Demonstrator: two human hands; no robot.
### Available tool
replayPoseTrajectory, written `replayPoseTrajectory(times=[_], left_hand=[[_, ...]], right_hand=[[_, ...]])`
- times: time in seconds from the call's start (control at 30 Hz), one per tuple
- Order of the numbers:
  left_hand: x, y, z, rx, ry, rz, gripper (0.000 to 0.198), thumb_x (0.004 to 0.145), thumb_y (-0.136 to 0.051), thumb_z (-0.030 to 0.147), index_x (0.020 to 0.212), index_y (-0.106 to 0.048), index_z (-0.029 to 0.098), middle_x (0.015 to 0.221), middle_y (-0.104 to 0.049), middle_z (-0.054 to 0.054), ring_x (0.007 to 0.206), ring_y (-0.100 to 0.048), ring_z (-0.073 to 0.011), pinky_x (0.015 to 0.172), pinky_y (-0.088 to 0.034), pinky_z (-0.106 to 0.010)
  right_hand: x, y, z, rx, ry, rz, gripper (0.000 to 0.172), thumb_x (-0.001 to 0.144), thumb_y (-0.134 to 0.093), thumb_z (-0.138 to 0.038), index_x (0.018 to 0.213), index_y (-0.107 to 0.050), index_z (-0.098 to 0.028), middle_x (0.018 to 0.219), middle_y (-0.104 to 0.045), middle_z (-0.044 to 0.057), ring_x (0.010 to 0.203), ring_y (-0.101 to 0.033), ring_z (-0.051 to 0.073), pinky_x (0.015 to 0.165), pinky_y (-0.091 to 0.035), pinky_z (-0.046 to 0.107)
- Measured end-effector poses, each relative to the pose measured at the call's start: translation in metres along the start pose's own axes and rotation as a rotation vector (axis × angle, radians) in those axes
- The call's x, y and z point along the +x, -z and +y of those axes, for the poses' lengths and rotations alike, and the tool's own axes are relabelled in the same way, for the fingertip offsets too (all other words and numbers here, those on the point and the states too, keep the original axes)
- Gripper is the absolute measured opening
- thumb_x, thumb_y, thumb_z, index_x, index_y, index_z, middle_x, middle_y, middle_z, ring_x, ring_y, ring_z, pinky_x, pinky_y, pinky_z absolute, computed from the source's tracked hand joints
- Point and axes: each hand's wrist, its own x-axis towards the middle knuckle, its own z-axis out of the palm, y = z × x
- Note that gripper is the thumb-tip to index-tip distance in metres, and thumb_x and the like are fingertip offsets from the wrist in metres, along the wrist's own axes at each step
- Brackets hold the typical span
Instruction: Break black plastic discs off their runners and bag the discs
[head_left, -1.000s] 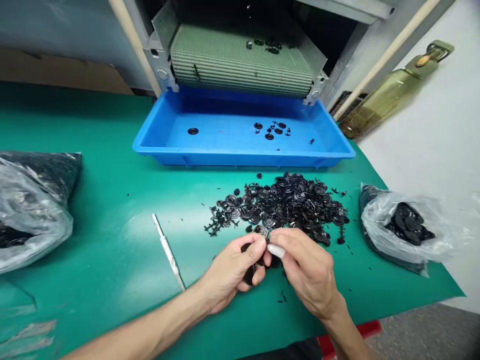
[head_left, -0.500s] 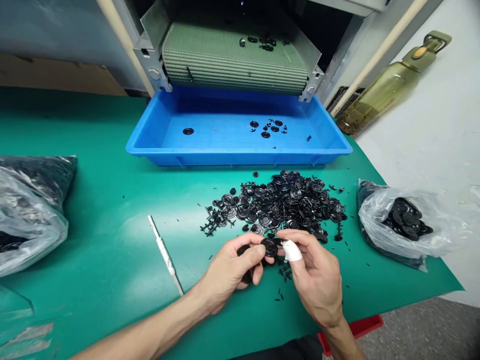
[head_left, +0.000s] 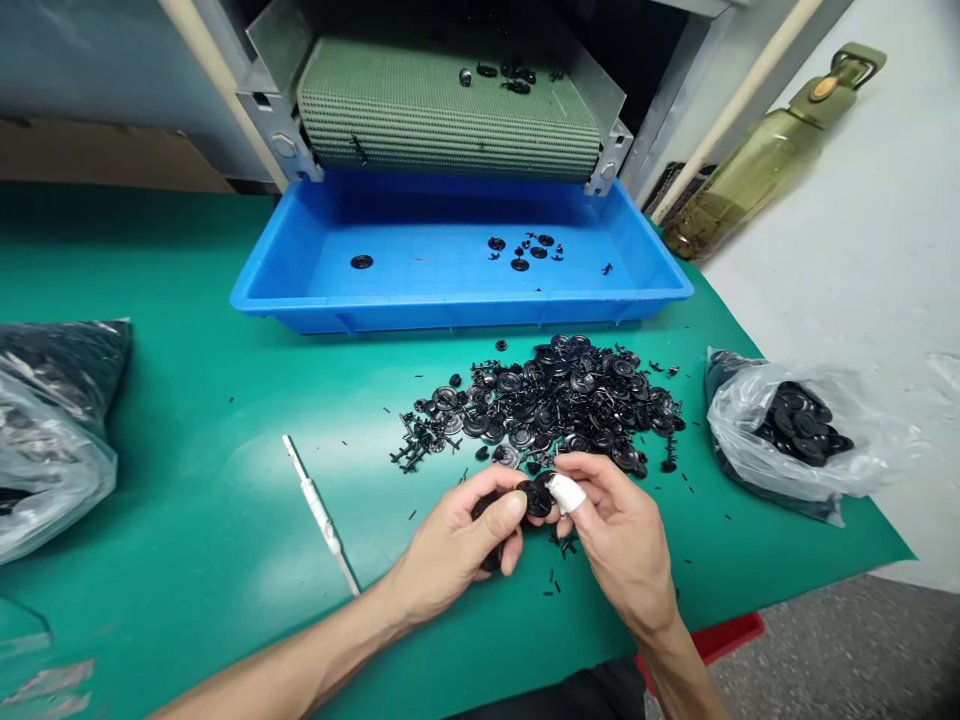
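Observation:
My left hand is closed around several black round plastic discs. One disc sticks out between its thumb and forefinger, and more show dark under the palm. Close against it, my right hand pinches another black plastic piece, mostly hidden by the fingers. A white wrapping covers the right thumb's end, which meets the held disc. Just beyond both hands lies a heap of black discs and small branched plastic bits. Loose black scraps lie below the fingers.
A blue tray holding a few discs stands under a green conveyor belt. Plastic bags of black parts lie left and right. A white pen-like tool rests left of my hands. A green bottle stands back right.
The right hand has moved slightly left, bringing its wrapped thumb over the disc's edge in the left hand. The whole view has shifted a little; the heap looks the same.

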Motion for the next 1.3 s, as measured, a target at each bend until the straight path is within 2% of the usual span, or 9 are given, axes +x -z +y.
replayPoseTrajectory(times=[0.1, 0.27, 0.4, 0.6, 0.77, 0.9, 0.97, 1.1, 1.3], left_hand=[[0.001, 0.002, 0.000, -0.002, -0.016, 0.005, 0.037, 0.087, -0.056, 0.055, 0.096, -0.054, 0.019, 0.053, -0.054, 0.006, 0.041, -0.026, -0.0046, 0.039, -0.020, -0.017], [0.002, 0.006, -0.001, -0.052, -0.026, 0.028, 0.033, 0.089, -0.055, 0.052, 0.098, -0.052, 0.020, 0.051, -0.052, 0.007, 0.042, -0.026, -0.0056, 0.040, -0.019, -0.017], [0.001, 0.006, -0.003, -0.012, -0.067, 0.005, 0.031, 0.092, -0.051, 0.050, 0.100, -0.054, 0.020, 0.052, -0.052, 0.006, 0.043, -0.029, -0.0066, 0.042, -0.022, -0.019], [-0.001, 0.003, -0.003, 0.181, -0.177, -0.015, 0.026, 0.092, -0.054, 0.043, 0.095, -0.063, 0.018, 0.074, -0.062, -0.003, 0.061, -0.053, -0.0128, 0.056, -0.036, -0.025], [0.001, 0.006, 0.000, 0.149, -0.065, -0.005, 0.030, 0.091, -0.052, 0.048, 0.093, -0.058, 0.019, 0.056, -0.057, 0.003, 0.045, -0.036, -0.0085, 0.045, -0.026, -0.022], [0.001, 0.008, 0.005, 0.138, 0.042, -0.042, 0.033, 0.089, -0.055, 0.051, 0.093, -0.057, 0.018, 0.051, -0.056, 0.005, 0.041, -0.028, -0.0066, 0.041, -0.021, -0.020], [0.001, 0.008, 0.006, 0.152, 0.062, -0.062, 0.035, 0.087, -0.057, 0.051, 0.092, -0.059, 0.017, 0.051, -0.058, 0.004, 0.041, -0.029, -0.0059, 0.041, -0.022, -0.019], [0.000, 0.002, 0.007, 0.136, 0.064, 0.035, 0.040, 0.086, -0.058, 0.053, 0.100, -0.061, 0.015, 0.053, -0.058, 0.003, 0.040, -0.028, -0.0058, 0.039, -0.020, -0.019], [-0.002, -0.010, 0.004, -0.009, 0.055, 0.131, 0.038, 0.084, -0.060, 0.053, 0.090, -0.058, 0.016, 0.051, -0.055, 0.004, 0.040, -0.027, -0.0046, 0.039, -0.018, -0.017]], right_hand=[[0.000, -0.001, -0.001, 0.038, -0.060, -0.046, 0.016, 0.089, -0.057, -0.027, 0.100, -0.065, -0.019, 0.064, -0.067, -0.001, 0.054, -0.063, 0.011, 0.053, -0.053, 0.020], [-0.001, 0.001, -0.003, 0.099, -0.082, -0.158, 0.020, 0.087, -0.055, -0.022, 0.100, -0.068, -0.019, 0.079, -0.068, 0.001, 0.062, -0.067, 0.011, 0.059, -0.057, 0.021], [0.000, 0.001, -0.004, 0.112, -0.038, -0.103, 0.018, 0.084, -0.057, -0.022, 0.096, -0.070, -0.018, 0.087, -0.066, 0.003, 0.062, -0.067, 0.012, 0.057, -0.058, 0.022], [-0.003, 0.000, -0.005, 0.066, -0.031, -0.028, 0.020, 0.083, -0.055, -0.019, 0.097, -0.068, -0.019, 0.087, -0.067, 0.003, 0.061, -0.066, 0.012, 0.055, -0.057, 0.023], [-0.002, 0.005, -0.006, -0.133, 0.125, -0.085, 0.034, 0.082, -0.043, -0.007, 0.098, -0.070, -0.021, 0.096, -0.065, 0.003, 0.072, -0.065, 0.012, 0.062, -0.053, 0.023], [0.005, 0.013, -0.011, -0.299, 0.322, -0.253, 0.039, 0.079, -0.040, 0.000, 0.096, -0.068, -0.022, 0.097, -0.063, 0.001, 0.087, -0.061, 0.014, 0.074, -0.047, 0.025], [0.007, 0.015, -0.013, -0.321, 0.304, -0.289, 0.035, 0.080, -0.041, 0.000, 0.097, -0.063, -0.022, 0.091, -0.063, -0.001, 0.082, -0.060, 0.013, 0.071, -0.045, 0.024], [0.000, 0.014, -0.013, -0.361, 0.228, -0.185, 0.029, 0.086, -0.041, -0.004, 0.098, -0.060, -0.022, 0.087, -0.063, -0.002, 0.075, -0.058, 0.012, 0.068, -0.043, 0.024], [-0.020, 0.006, 0.000, -0.373, 0.211, -0.198, 0.039, 0.085, -0.049, -0.009, 0.120, -0.057, -0.024, 0.091, -0.057, 0.000, 0.069, -0.056, 0.012, 0.063, -0.047, 0.024]])
